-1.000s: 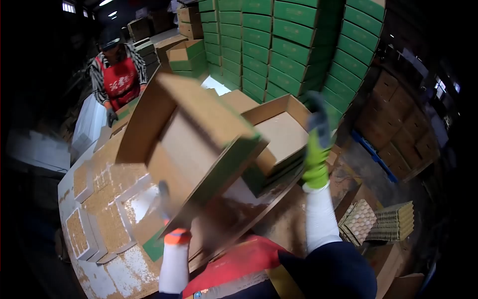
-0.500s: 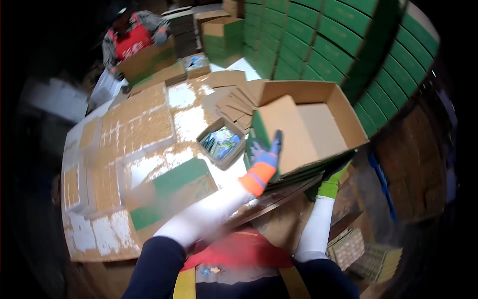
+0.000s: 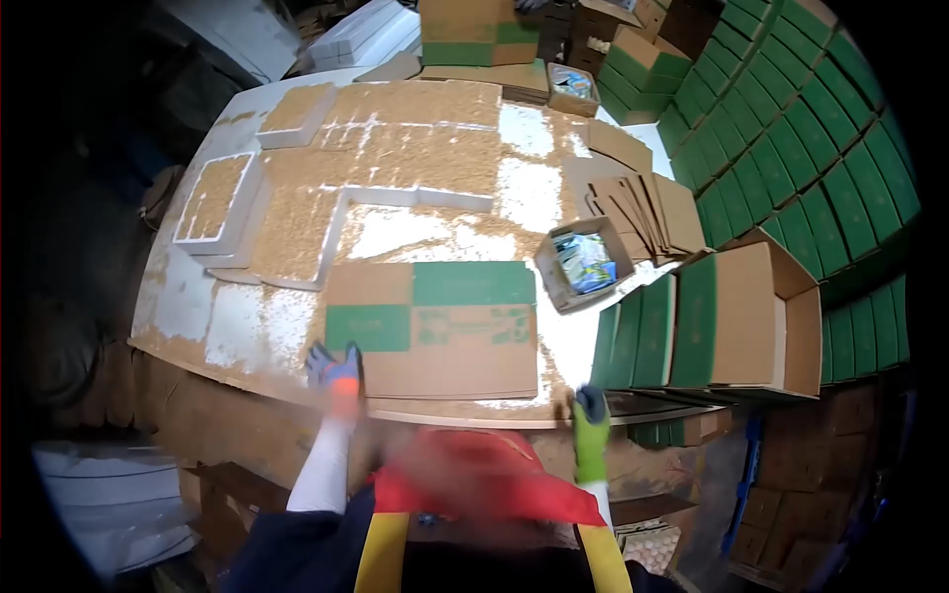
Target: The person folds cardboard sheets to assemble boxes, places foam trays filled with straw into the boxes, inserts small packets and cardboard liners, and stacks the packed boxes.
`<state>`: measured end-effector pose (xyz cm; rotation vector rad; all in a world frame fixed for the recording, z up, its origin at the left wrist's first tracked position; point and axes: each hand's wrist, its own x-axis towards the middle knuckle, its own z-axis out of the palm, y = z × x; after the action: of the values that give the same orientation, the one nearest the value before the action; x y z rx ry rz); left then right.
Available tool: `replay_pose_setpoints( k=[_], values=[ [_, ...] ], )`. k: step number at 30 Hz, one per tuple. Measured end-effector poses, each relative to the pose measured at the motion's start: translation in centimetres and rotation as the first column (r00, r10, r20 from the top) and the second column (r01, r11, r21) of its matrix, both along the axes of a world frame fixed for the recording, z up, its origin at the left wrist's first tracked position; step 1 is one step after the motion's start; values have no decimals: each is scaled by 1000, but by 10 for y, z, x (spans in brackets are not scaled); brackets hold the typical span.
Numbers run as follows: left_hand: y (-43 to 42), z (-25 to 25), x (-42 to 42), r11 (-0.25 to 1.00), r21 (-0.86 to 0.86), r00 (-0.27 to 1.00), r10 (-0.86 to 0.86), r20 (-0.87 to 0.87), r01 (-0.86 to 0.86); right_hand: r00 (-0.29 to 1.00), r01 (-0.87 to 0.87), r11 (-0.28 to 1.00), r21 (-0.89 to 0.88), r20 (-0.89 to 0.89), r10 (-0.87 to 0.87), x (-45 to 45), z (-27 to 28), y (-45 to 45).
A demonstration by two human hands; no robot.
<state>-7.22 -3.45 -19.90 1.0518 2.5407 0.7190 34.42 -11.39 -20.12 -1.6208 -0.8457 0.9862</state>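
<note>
A flattened green-and-brown cardboard box [image 3: 465,341] lies on the table in front of me. My left hand [image 3: 336,372], in a grey-blue glove with an orange cuff, is at its lower left corner, fingers spread. My right hand [image 3: 590,413], in a dark glove with a lime-green cuff, hovers by the table's front edge, right of the flattened box; blur hides how its fingers are set. Beyond that hand, green-sided boxes [image 3: 697,321] stand in a row, the rightmost one open at the top.
A small carton [image 3: 578,272] of blue-and-white packets sits behind the flattened box. White foam trays [image 3: 222,203] and granular brown material [image 3: 405,124] cover the table [image 3: 247,321]. Green boxes [image 3: 791,128] are stacked at right. Another person's gloved hand [image 3: 531,5] is at a carton behind.
My view has swung to the right-hand boxes' left. Both hands have left the open box; my left hand is now at the flattened box, my right by the table edge.
</note>
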Motion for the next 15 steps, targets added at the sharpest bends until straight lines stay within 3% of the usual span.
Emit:
replay_pose_setpoints(
  k=[1,2,3,4,5,6,7,8,9,10,11,12,13,14,15],
  values=[
    [-14,-10,-18,977,-210,990,-5,-139,-24,997,14,996,88,71,-21,-35,-8,26],
    [-27,-28,-32,965,-239,994,-106,1,103,982,-14,1000,-18,188,17,-47,-36,47],
    [-33,-32,-30,960,-257,992,-120,-27,109,953,-24,992,-126,296,60,-61,-57,63],
    [-40,-30,-31,969,-202,990,-139,27,141,911,-178,939,-293,311,269,-88,-22,76],
    [-39,-28,-37,977,-130,984,-158,80,168,759,-54,940,-336,598,257,-105,-29,76],
    [-36,-19,-49,979,-121,985,-157,78,166,835,-85,933,-348,487,258,-104,-28,77],
    [-41,-6,-61,965,28,947,-260,191,260,894,-118,922,-369,364,260,-97,-21,74],
    [-48,13,-70,927,185,884,-369,287,326,841,-124,900,-417,438,318,-96,6,73],
    [-50,56,-74,930,183,885,-362,293,320,793,-150,872,-465,471,387,-97,51,76],
    [-44,116,-75,812,123,815,-578,39,570,715,-186,844,-503,519,468,-99,102,85],
    [-30,153,-80,645,-5,631,-750,-197,764,634,-215,871,-443,615,469,-94,127,92],
    [-17,161,-98,667,105,670,-742,5,738,554,-311,905,-292,718,422,-100,157,101],
    [-4,168,-115,698,204,665,-716,212,686,251,-452,860,-237,891,377,-113,186,116],
    [28,188,-118,638,-10,629,-756,180,770,101,-667,745,21,993,62,-127,200,133],
    [62,206,-119,553,-219,588,-794,154,804,181,-766,641,54,974,134,-147,212,154]
  ],
)
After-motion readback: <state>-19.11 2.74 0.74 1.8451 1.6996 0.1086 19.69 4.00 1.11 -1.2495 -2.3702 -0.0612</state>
